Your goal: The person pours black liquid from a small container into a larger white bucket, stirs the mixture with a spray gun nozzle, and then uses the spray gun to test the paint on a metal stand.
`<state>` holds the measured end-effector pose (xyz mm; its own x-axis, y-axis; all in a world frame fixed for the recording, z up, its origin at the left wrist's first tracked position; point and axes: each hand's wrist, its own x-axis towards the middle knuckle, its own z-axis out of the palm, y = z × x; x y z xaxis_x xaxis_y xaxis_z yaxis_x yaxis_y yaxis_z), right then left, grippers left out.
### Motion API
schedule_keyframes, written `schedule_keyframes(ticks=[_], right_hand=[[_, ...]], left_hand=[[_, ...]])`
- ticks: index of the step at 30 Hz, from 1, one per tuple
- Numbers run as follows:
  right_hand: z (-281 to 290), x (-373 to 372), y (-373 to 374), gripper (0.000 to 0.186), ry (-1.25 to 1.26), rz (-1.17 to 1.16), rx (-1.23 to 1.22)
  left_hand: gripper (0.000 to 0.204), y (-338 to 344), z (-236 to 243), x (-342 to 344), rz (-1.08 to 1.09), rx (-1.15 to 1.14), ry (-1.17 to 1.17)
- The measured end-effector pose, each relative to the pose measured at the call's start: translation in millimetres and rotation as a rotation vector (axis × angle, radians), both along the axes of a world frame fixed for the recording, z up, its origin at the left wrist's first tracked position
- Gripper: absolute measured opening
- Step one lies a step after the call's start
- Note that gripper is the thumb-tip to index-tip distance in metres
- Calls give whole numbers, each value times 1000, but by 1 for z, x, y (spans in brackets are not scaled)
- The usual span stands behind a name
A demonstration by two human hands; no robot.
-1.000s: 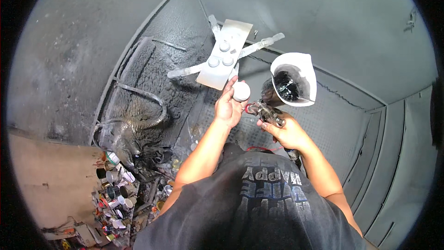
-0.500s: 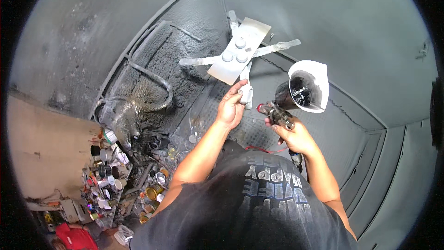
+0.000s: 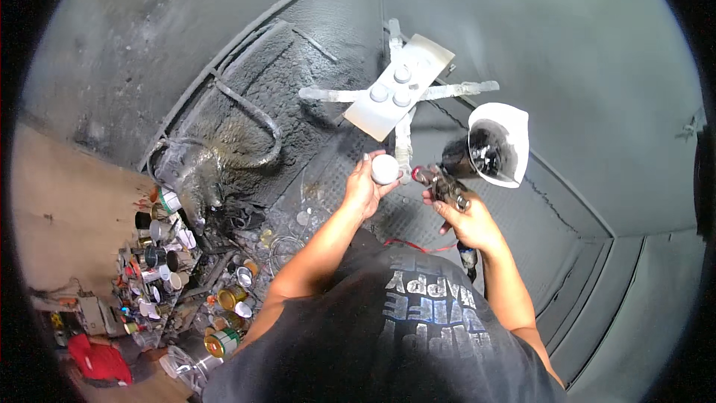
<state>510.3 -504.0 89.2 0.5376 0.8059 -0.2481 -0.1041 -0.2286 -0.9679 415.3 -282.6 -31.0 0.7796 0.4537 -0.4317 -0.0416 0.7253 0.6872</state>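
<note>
My left hand holds a white round cap between thumb and fingers, its flat face turned up. In my right hand is a spray gun, its red-ringed nozzle pointing toward the cap, a short gap apart. Above the gun sits a dark cup with a white paper liner flaring from its mouth; its inside is smeared black. Ahead, a pale rectangular board rests on a stand with crossed arms. Three similar white caps lie on it.
Grey paint-coated booth walls surround the stand. A coated hose loops at the left. Several cans and pots crowd the lower left, by a person in a red top. A red hose runs near my body.
My left hand has turned the cap so its round face shows, and sits slightly lower and left. The spray gun stays in my right hand. The whole view has shifted a little.
</note>
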Motion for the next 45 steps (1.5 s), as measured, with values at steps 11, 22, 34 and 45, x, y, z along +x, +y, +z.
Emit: schedule_keyframes(ticks=[11, 22, 34, 45], right_hand=[[-29, -13, 7, 25, -33, 186, -212], [-25, -14, 22, 25, 71, 162, -199], [-54, -9, 10, 24, 94, -24, -229], [-68, -23, 6, 22, 173, -314, -363]], left_hand=[[26, 15, -51, -8, -281, 155, 126], [50, 24, -62, -12, -273, 870, 34], [66, 108, -119, 52, -421, 1608, 376], [72, 179, -155, 181, -437, 1628, 545]])
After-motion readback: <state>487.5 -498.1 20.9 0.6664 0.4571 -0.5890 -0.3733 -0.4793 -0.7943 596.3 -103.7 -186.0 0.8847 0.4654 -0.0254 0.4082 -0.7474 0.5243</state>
